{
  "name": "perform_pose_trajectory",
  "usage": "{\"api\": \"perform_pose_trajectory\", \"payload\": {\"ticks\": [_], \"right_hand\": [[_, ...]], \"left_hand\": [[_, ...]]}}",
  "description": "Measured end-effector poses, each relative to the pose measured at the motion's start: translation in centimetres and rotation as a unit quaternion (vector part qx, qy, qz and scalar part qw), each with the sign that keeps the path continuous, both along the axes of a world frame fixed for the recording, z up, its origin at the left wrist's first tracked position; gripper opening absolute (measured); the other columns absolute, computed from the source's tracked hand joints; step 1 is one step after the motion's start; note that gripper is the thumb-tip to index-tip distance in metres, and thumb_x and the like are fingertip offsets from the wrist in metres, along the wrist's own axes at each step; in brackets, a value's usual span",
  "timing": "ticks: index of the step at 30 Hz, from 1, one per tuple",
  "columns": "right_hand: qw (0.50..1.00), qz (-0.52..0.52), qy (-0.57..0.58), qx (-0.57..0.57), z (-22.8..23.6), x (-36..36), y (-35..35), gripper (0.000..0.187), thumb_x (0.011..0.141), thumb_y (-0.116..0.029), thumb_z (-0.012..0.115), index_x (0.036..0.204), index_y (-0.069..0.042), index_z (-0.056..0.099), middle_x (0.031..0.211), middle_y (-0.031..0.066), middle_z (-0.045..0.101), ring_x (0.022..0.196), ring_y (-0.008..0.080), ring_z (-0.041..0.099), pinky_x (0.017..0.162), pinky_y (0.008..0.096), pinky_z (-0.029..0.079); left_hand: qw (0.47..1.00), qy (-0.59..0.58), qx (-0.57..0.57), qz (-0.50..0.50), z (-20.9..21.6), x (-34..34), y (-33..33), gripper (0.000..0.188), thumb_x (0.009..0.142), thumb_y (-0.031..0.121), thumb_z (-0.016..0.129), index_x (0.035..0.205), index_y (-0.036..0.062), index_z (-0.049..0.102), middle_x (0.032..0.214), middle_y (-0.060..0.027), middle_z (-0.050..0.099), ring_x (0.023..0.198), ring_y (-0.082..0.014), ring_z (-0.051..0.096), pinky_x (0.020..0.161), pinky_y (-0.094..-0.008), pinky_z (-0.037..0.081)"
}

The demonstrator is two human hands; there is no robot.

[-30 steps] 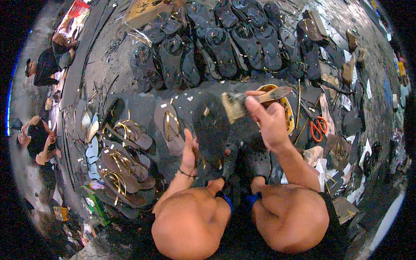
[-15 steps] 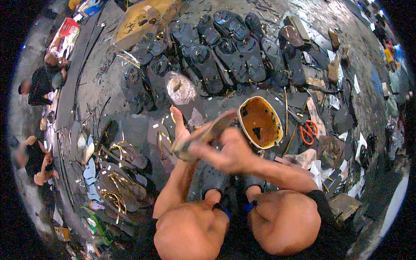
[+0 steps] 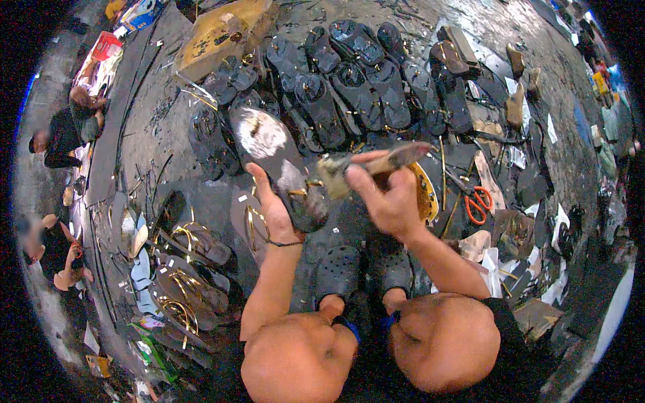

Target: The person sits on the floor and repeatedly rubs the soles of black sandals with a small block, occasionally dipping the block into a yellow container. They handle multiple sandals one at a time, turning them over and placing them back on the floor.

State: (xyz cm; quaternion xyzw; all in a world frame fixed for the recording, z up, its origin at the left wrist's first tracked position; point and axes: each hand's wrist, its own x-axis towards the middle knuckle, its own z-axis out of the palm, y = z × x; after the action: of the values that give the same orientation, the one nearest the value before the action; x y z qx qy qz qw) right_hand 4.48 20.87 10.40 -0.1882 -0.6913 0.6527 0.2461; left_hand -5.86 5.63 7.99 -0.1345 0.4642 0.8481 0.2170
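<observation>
A dark shoe sole (image 3: 277, 153) with a large whitish patch at its far end lies tilted in my left hand (image 3: 277, 213). That hand is wrapped around its near left side, thumb along the edge. My right hand (image 3: 390, 205) grips a brush (image 3: 404, 156) by its flat handle. The brush's pale, blurred bristles point left, just beside the sole; whether they touch it I cannot tell. Behind my right hand stands an oval tub (image 3: 431, 195) with brown, glue-like stuff, now partly covered by the hand and brush.
Rows of dark soles (image 3: 349, 74) lie beyond my hands, beside a stained yellowish block (image 3: 225, 37). Several sandals with gold straps (image 3: 178, 289) sit at left. Orange-handled scissors (image 3: 478, 205) and scraps are at right. Two people (image 3: 64, 138) sit far left.
My right hand has moved the brush from across the near part of the sole to the right and away from me. More of the sole now shows; the tub is more covered.
</observation>
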Motion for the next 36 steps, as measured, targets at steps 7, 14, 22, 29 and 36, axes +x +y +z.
{"api": "perform_pose_trajectory", "payload": {"ticks": [7,14,22,29,36], "right_hand": [[0.993,-0.048,-0.096,0.040,-4.8,-0.5,2.5,0.020,0.090,-0.017,0.072,0.102,-0.001,0.069,0.088,0.0057,0.071,0.078,0.0144,0.065,0.073,0.0322,0.053],[0.985,0.119,-0.094,-0.080,1.0,1.4,-2.2,0.019,0.091,-0.018,0.072,0.104,-0.004,0.071,0.096,0.0077,0.073,0.089,0.0165,0.068,0.082,0.0325,0.054],[0.992,0.042,-0.113,-0.028,-4.9,4.4,0.6,0.024,0.091,-0.022,0.072,0.106,-0.003,0.069,0.094,0.0065,0.072,0.090,0.0163,0.066,0.085,0.0320,0.051],[0.872,-0.072,-0.197,0.441,-10.0,7.7,9.2,0.028,0.086,-0.033,0.074,0.100,-0.009,0.070,0.090,0.0129,0.070,0.083,0.0346,0.066,0.075,0.0434,0.052],[0.823,-0.002,-0.418,0.385,-5.8,11.9,9.7,0.036,0.089,-0.042,0.067,0.097,-0.007,0.069,0.085,0.0184,0.068,0.075,0.0400,0.067,0.067,0.0501,0.053]], "left_hand": [[0.997,0.053,-0.033,-0.039,-1.0,1.3,0.4,0.069,0.092,0.068,0.053,0.123,0.0064,0.060,0.114,-0.0054,0.067,0.097,-0.0211,0.066,0.085,-0.0350,0.054],[0.968,-0.147,0.156,-0.134,-9.2,2.2,-1.8,0.053,0.105,0.043,0.037,0.132,0.0010,0.056,0.123,-0.0143,0.066,0.109,-0.0307,0.065,0.096,-0.0440,0.052],[0.984,0.152,-0.088,0.012,-9.7,-9.0,-3.9,0.048,0.098,0.031,0.063,0.134,0.0017,0.054,0.120,-0.0130,0.064,0.109,-0.0200,0.061,0.090,-0.0356,0.050],[0.638,0.249,-0.718,-0.125,-9.2,5.2,-15.5,0.020,0.089,0.020,0.069,0.092,0.0017,0.059,0.084,-0.0147,0.066,0.079,-0.0315,0.064,0.074,-0.0397,0.050],[0.741,0.294,-0.572,-0.192,-8.1,7.1,-17.5,0.037,0.085,0.000,0.057,0.122,-0.0006,0.061,0.104,-0.0144,0.069,0.081,-0.0224,0.067,0.070,-0.0328,0.053]]}}
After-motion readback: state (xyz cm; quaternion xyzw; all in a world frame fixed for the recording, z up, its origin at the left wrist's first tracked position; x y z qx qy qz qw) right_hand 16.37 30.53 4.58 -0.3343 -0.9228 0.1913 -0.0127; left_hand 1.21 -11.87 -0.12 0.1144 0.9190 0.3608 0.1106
